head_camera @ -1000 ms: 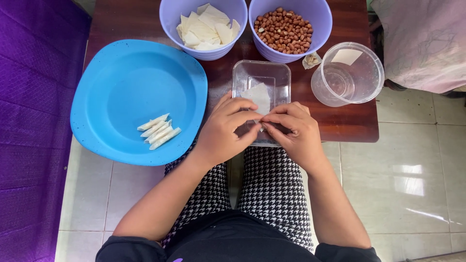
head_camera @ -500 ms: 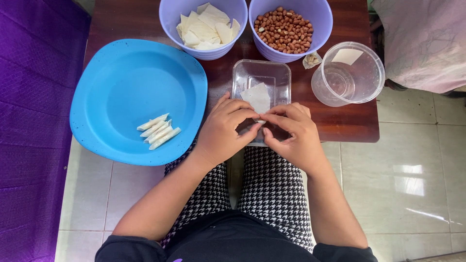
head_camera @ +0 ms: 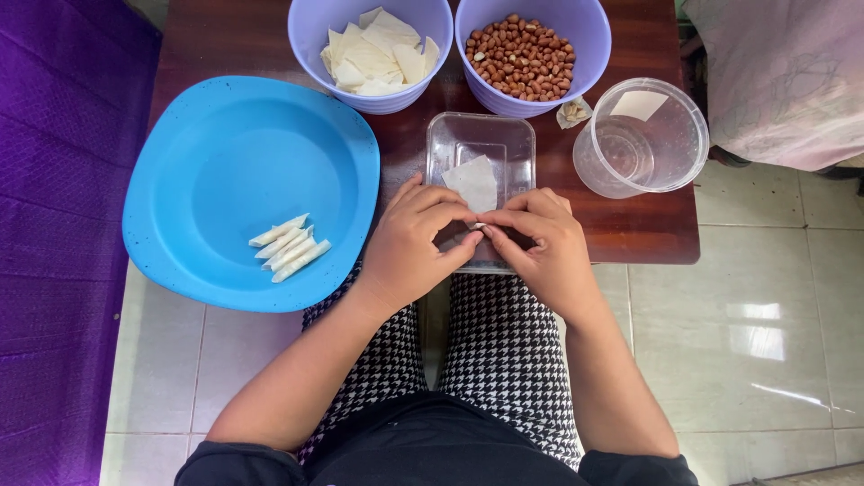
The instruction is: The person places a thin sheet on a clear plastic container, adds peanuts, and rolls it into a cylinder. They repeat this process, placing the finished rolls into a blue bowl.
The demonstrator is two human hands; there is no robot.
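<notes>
Both hands meet over the near edge of the clear tray (head_camera: 480, 144), at 6 o'clock of the bench (head_camera: 648, 229). The left hand (head_camera: 416, 238) and right hand (head_camera: 540, 243) pinch a small white wrapper (head_camera: 477, 226) between fingertips, each grip nearly closed on it; only a sliver shows. A loose square wrapper (head_camera: 473, 183) lies in the tray just above the fingers.

Against the earlier frames little differs: the hands stay in the same spot, the fingertips drawn slightly closer together, and the square in the tray has not shifted.

At 9 o'clock the blue plate (head_camera: 225, 135) holds the same rolled sticks (head_camera: 289, 247). At 12 o'clock stand a bowl of wrappers (head_camera: 371, 49) and a bowl of peanuts (head_camera: 531, 56); at 2 o'clock a clear cup (head_camera: 641, 137).
</notes>
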